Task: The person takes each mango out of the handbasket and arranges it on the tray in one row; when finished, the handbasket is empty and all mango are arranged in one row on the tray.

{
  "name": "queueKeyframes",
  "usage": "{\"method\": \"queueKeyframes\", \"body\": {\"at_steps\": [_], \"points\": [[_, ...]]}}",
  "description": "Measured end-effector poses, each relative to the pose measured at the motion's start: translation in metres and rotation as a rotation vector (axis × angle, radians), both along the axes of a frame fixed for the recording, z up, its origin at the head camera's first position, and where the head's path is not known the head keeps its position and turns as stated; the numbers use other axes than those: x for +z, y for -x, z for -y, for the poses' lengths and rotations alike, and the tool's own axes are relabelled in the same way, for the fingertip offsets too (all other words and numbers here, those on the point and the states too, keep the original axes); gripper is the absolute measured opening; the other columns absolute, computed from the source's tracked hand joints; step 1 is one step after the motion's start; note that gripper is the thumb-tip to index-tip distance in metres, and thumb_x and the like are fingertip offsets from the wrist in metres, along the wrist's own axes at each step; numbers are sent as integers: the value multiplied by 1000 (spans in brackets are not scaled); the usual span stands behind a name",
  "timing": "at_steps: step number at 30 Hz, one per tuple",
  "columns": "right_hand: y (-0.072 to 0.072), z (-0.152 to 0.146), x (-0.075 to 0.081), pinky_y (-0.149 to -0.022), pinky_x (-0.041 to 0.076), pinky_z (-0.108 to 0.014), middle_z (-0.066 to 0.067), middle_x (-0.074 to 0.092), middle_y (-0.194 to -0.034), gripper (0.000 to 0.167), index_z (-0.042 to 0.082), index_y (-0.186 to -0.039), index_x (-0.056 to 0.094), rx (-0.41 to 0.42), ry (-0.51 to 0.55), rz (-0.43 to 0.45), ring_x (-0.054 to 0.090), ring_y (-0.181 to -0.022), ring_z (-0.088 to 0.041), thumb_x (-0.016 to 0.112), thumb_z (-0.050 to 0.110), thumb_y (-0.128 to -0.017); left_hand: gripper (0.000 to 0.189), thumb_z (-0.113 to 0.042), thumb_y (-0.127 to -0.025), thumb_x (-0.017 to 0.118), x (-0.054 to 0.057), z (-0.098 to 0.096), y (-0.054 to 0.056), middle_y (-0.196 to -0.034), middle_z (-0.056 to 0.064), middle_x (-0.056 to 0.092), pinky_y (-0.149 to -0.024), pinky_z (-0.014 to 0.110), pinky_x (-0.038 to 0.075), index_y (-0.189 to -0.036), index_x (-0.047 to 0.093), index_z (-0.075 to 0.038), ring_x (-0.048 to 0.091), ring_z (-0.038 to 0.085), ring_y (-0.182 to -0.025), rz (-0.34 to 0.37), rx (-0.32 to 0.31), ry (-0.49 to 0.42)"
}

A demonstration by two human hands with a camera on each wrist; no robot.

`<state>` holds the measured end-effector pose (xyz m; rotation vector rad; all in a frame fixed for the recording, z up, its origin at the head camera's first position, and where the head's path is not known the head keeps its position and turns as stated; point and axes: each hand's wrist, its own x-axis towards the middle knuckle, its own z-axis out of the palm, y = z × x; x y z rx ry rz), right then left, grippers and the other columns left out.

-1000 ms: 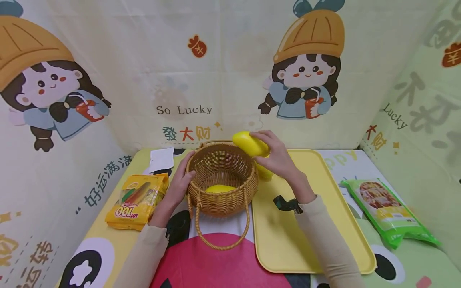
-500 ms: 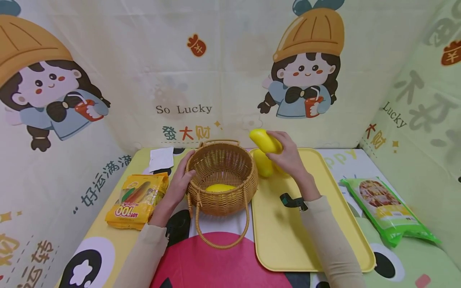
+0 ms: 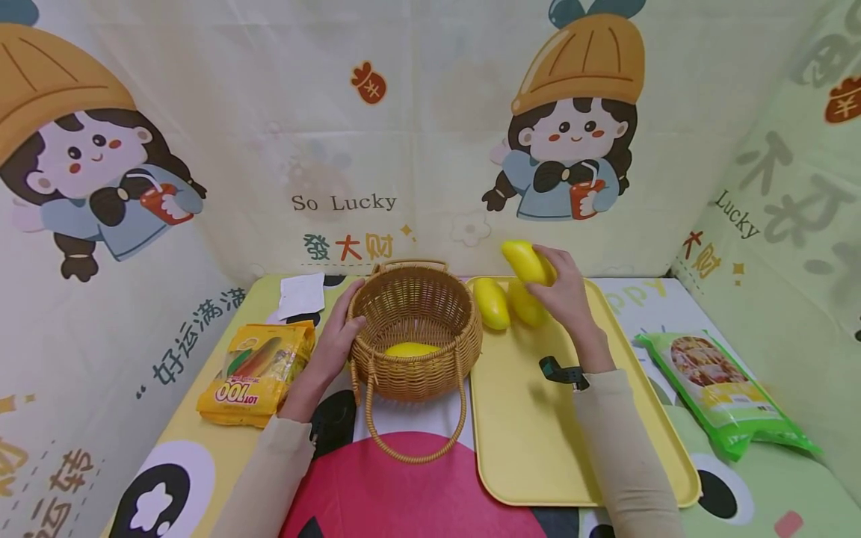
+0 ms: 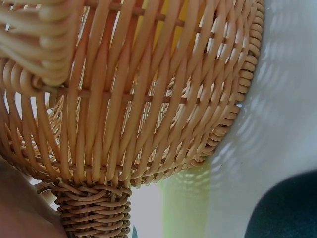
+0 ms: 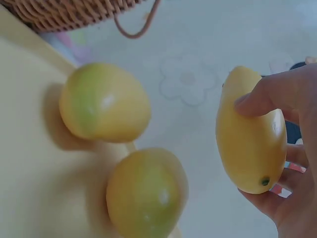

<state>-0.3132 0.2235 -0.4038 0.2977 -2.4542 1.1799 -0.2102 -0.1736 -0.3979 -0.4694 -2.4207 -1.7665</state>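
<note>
My right hand holds a yellow mango in the air over the back of the yellow tray. In the right wrist view its thumb lies across that mango's side, with fingers underneath. Below it, two more mangoes sit side by side at the tray's back left. My left hand grips the left side of a round wicker basket, thumb over the rim. One mango lies inside the basket, partly hidden by the front wall. The left wrist view shows the woven side close up.
A yellow candy bag lies left of the basket, with a white paper square behind it. Right of the tray is a green food packet. The basket's handle hangs down toward the front. Printed cloth walls stand behind and at both sides.
My right hand has moved right with its mango, from beside the basket's rim to over the tray, uncovering the two mangoes there. The left hand and basket have stayed put.
</note>
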Motion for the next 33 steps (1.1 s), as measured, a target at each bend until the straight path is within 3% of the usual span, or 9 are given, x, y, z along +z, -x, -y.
{"method": "queueKeyframes", "body": {"at_steps": [10, 20, 24, 28, 33], "points": [[6, -26, -12, -108, 39, -58, -20, 46, -141, 67, 13, -147, 47, -105, -29, 59, 46, -124, -39, 68, 14, -83, 67, -12, -96, 41, 0, 0, 0, -163, 15, 19, -111, 66, 34, -159, 18, -11, 27, 45, -147, 1, 10, 7], [2, -39, -30, -101, 41, -57, -25, 44, -140, 70, 7, -150, 41, -169, -108, 217, 46, -115, -40, 63, 17, -83, 66, -12, -97, 41, 1, 1, -1, -164, 14, 19, -112, 64, 34, -159, 19, -14, 26, 44, -148, 8, 11, 13], [-1, -44, -32, -102, 41, -59, -29, 42, -142, 71, 3, -149, 39, -177, -155, 275, 45, -116, -43, 60, 16, -83, 65, -12, -98, 41, 2, 1, -2, -164, 14, 19, -112, 64, 34, -159, 19, -13, 26, 43, -148, 7, 11, 15], [-3, -46, -32, -109, 37, -61, -31, 40, -146, 73, 0, -149, 38, -176, -222, 329, 42, -127, -46, 60, 16, -81, 65, -12, -97, 41, 2, 0, -2, -164, 13, 19, -113, 64, 33, -159, 19, -13, 26, 43, -148, 10, 13, 15], [-5, -44, -29, -114, 32, -61, -30, 36, -150, 74, 1, -151, 35, -131, -227, 400, 36, -134, -46, 62, 22, -86, 66, -11, -97, 40, 2, 0, -2, -164, 14, 19, -113, 65, 32, -159, 18, -12, 25, 43, -148, 11, 15, 12]]}}
